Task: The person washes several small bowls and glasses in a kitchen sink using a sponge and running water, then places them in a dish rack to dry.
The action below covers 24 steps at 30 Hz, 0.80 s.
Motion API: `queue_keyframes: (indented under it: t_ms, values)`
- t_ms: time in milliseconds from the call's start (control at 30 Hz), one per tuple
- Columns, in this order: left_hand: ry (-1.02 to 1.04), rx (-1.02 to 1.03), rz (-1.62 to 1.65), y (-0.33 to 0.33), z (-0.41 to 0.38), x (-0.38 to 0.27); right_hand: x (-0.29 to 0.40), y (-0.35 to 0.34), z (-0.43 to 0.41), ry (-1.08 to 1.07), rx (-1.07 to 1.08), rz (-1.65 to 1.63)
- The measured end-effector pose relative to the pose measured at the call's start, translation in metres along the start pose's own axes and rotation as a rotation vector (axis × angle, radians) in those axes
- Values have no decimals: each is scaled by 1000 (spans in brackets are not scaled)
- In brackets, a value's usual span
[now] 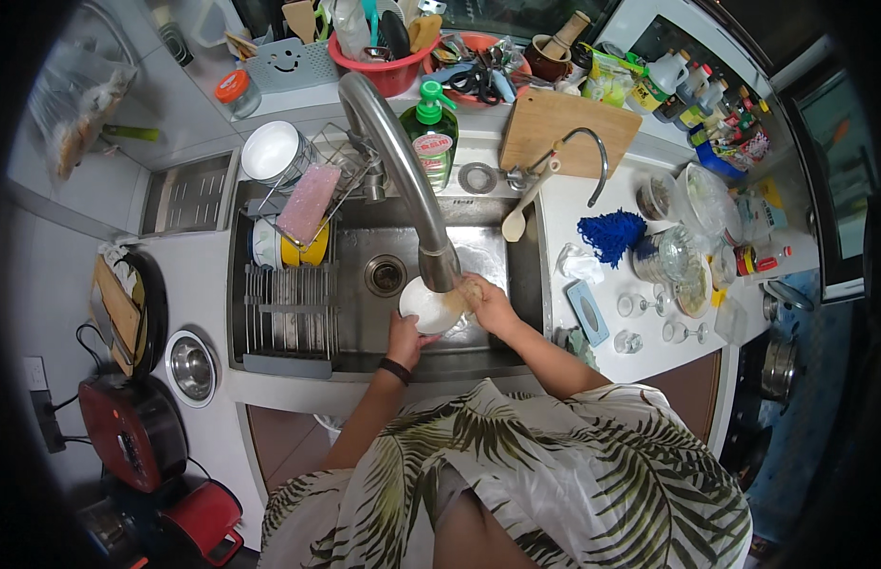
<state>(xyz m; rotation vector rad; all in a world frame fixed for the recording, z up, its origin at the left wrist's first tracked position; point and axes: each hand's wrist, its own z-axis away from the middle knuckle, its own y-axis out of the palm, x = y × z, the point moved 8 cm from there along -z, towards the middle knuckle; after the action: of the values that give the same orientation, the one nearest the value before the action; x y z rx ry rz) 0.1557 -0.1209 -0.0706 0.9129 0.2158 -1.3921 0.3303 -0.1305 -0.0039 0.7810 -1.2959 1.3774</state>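
My left hand (pixel 406 339) grips the near left rim of a small white bowl (pixel 423 307), which is tilted above the sink basin (pixel 366 323). On the bowl's right side, my right hand (pixel 494 309) presses a tan, mesh-like scrubber (pixel 470 295), partly hidden by the fingers. Directly above the bowl, the metal gooseneck faucet (pixel 405 163) covers part of it with its spout; whether water runs cannot be made out. The round drain (pixel 385 275) lies just left of the bowl.
A roll-up drying rack (pixel 291 309) spans the sink's left side, below a wire rack with bowls (pixel 270 151) and a pink sponge (pixel 309 203). A wooden spoon (pixel 515 222) leans at the right wall. Stemmed glasses (pixel 643 304) lie on the right counter. A green soap bottle (pixel 433 139) stands behind.
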Motion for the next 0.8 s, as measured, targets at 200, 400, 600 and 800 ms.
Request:
queue_keyframes:
  t_ms: [200, 400, 600, 800]
  values:
    - [-363, 120, 324, 25, -18, 62, 39, 5, 46, -417, -137, 267]
    - [-505, 299, 329, 41, -3, 61, 77, 14, 28, -518, -264, 603]
    - [-654, 555, 312, 57, 25, 42, 5, 21, -26, 677, 198, -863]
    - [-433, 594, 470, 75, 20, 38, -13, 45, -1, 639, -11, -1167]
